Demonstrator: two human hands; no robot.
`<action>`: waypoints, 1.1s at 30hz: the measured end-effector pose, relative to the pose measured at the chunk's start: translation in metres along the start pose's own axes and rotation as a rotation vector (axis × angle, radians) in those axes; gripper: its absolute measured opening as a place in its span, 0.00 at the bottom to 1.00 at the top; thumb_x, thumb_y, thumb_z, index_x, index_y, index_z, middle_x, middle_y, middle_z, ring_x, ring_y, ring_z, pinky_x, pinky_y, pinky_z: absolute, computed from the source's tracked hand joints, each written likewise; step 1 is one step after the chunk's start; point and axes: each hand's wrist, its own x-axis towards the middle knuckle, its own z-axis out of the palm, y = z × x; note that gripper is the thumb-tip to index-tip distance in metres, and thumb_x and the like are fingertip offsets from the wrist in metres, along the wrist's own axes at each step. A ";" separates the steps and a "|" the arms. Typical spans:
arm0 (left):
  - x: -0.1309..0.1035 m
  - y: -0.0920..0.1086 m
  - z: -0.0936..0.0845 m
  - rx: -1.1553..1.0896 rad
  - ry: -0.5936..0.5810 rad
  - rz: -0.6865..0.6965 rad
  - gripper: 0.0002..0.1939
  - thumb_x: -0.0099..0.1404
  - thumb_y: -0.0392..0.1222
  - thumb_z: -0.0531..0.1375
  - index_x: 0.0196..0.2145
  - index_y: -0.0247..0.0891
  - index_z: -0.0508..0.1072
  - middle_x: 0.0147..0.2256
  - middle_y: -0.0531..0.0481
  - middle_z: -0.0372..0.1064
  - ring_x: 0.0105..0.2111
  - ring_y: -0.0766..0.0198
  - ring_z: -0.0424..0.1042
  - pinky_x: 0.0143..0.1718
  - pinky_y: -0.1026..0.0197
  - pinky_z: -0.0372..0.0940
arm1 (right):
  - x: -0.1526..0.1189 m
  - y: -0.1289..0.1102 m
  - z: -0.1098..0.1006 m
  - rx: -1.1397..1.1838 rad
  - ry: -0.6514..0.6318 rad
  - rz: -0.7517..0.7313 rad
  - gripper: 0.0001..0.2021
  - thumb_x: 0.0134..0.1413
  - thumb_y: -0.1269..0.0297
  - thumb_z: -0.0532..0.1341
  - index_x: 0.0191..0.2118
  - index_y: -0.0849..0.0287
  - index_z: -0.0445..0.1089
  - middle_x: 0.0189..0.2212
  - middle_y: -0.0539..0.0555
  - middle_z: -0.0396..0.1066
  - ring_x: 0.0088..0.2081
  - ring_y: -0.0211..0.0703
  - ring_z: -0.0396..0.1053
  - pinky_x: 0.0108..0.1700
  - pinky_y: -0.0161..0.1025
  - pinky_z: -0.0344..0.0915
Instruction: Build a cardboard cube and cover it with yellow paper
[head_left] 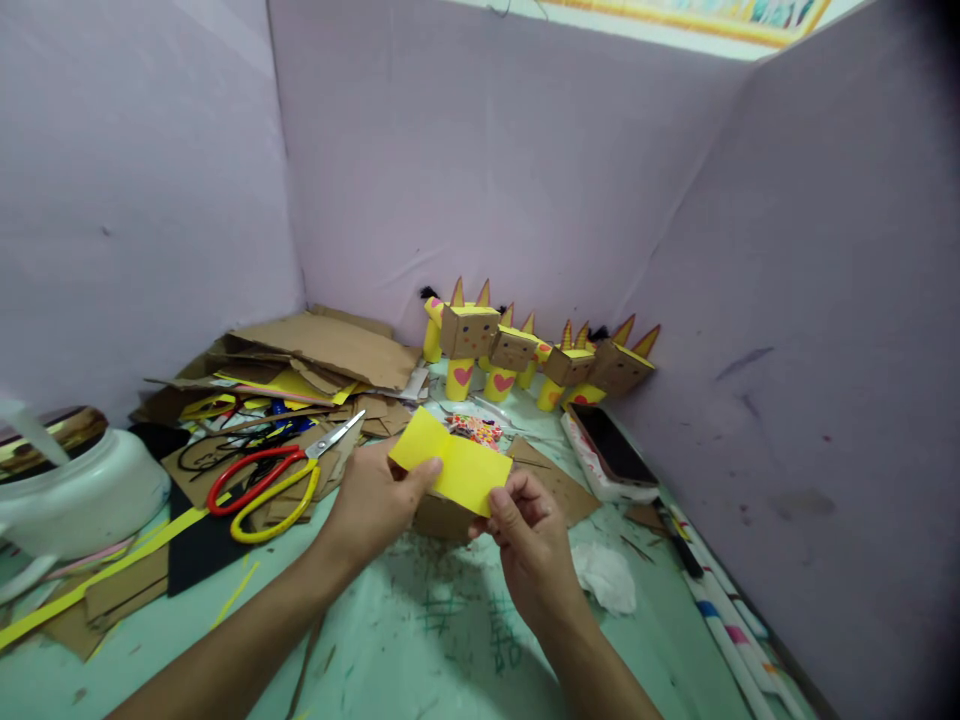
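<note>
A folded piece of yellow paper (472,472) is held up over the middle of the table, a crease running down it. My left hand (382,490) grips its left part, thumb on top near the crease. At the paper's lower right corner, the thumb and fingers of my right hand (531,525) pinch it. Just below the paper a brown cardboard piece (444,518) shows, partly hidden by the paper and hands. Scissors (289,478) with red and yellow handles lie to the left of my left hand.
Several cardboard figures with yellow bodies and horns (469,335) stand at the back. Cardboard sheets (322,345) are piled at the back left, a white pot (97,500) at far left. A phone (611,440) rests on a box at right, near crumpled tissue (606,577) and markers (727,635).
</note>
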 end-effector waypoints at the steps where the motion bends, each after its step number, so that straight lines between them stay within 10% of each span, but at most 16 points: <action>1: 0.003 -0.002 0.000 -0.060 0.001 -0.046 0.14 0.50 0.49 0.58 0.23 0.33 0.71 0.15 0.51 0.66 0.16 0.65 0.61 0.19 0.64 0.57 | 0.000 0.000 0.000 0.013 -0.006 0.009 0.16 0.44 0.54 0.69 0.24 0.58 0.64 0.19 0.44 0.67 0.20 0.32 0.65 0.24 0.31 0.65; 7: 0.003 -0.003 -0.004 -0.117 -0.099 0.056 0.11 0.51 0.42 0.56 0.26 0.34 0.75 0.22 0.50 0.72 0.21 0.65 0.67 0.21 0.66 0.60 | 0.003 -0.011 -0.009 0.063 -0.006 0.170 0.21 0.36 0.57 0.73 0.37 0.57 0.70 0.34 0.52 0.76 0.29 0.38 0.73 0.26 0.32 0.71; 12: -0.008 0.003 -0.004 0.035 -0.287 0.303 0.11 0.55 0.37 0.55 0.22 0.34 0.75 0.21 0.51 0.70 0.23 0.66 0.66 0.23 0.67 0.58 | 0.003 -0.018 -0.013 -0.026 -0.049 0.304 0.20 0.37 0.51 0.72 0.33 0.63 0.75 0.26 0.52 0.75 0.22 0.33 0.69 0.20 0.27 0.65; 19: -0.005 0.004 0.004 -0.380 -0.457 -0.043 0.09 0.46 0.42 0.61 0.24 0.33 0.72 0.20 0.54 0.68 0.18 0.69 0.64 0.20 0.68 0.60 | 0.001 -0.016 -0.003 -0.084 0.083 0.292 0.13 0.29 0.62 0.73 0.22 0.63 0.72 0.16 0.48 0.71 0.17 0.31 0.64 0.18 0.27 0.60; 33: -0.005 0.001 0.011 -0.564 -0.338 -0.332 0.08 0.39 0.38 0.62 0.20 0.31 0.76 0.12 0.54 0.64 0.12 0.74 0.57 0.14 0.70 0.49 | 0.001 -0.018 0.002 0.063 0.134 0.323 0.07 0.26 0.69 0.69 0.21 0.60 0.77 0.17 0.48 0.73 0.19 0.34 0.66 0.24 0.31 0.63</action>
